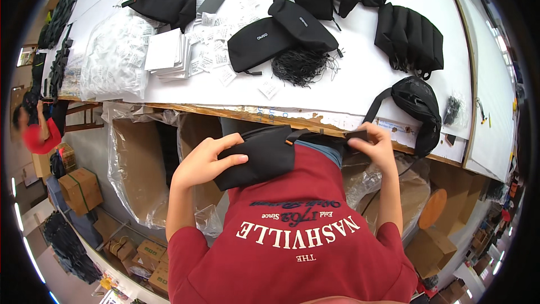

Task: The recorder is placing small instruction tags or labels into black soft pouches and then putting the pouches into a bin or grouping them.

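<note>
My left hand (203, 162) grips a black zip pouch (263, 160) in front of my body, just below the table edge. The fingers lie over its top and the thumb across its side. A short black loop with an orange bit sticks out at the pouch's right end. Close by on the right, my right hand (374, 145) pinches the end of a narrow black strap (355, 134) between thumb and fingers. Whether that strap joins the pouch, I cannot tell. A black waist bag (419, 107) with a strap hangs over the table edge beside my right hand.
On the white table (349, 87) lie black pouches (261, 42), a heap of black cords (298, 67), white cards (166, 53), a bag of small tags (115, 56) and a stacked row of black pouches (409, 39). Plastic-lined boxes (138, 163) stand underneath. A person in red (42, 135) is far left.
</note>
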A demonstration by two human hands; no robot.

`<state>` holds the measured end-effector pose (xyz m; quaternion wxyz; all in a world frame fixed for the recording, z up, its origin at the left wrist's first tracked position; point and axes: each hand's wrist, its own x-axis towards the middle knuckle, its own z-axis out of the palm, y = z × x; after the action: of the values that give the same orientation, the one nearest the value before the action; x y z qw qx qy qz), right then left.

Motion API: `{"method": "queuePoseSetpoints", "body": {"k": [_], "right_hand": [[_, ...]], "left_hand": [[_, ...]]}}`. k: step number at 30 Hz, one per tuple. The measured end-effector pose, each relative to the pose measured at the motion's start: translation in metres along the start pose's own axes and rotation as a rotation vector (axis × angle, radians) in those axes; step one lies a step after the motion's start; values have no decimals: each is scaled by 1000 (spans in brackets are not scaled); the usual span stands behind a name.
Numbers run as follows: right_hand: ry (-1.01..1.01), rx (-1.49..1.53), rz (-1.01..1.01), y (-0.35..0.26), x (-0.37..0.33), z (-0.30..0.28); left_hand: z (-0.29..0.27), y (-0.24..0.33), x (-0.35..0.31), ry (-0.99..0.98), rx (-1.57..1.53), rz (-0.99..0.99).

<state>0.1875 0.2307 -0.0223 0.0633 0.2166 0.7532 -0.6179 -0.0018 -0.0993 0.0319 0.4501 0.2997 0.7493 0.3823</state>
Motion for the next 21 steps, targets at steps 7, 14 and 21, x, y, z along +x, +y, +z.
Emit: {"method": "queuePoseSetpoints", "body": {"k": [7,14,21], "right_hand": [[-109,381,226,-26,-2,-24],[477,1325,197,-2,24,17],[-50,1713,-5,-26,64,71]], "left_hand": [[10,2,-7,-178,-62,-5],[14,19,3,-169,-8,49],[17,51,28,-256,238,149]]}}
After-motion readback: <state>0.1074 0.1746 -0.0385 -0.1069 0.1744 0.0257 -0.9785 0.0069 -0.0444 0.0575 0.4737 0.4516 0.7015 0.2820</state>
